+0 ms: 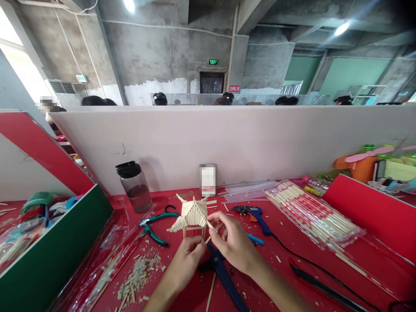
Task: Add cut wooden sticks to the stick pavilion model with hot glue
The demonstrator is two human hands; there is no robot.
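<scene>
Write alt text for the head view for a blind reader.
Two bare hands hold a small stick pavilion at a red table: left hand at its posts, right hand pinching a stick at the roof edge. Pliers, a blue glue gun and bagged sticks lie nearby.

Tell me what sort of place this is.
Probably a shared craft workshop: a stick pavilion, a glue gun and bagged sticks are at the red bench, and other people's heads show beyond the partition.
</scene>
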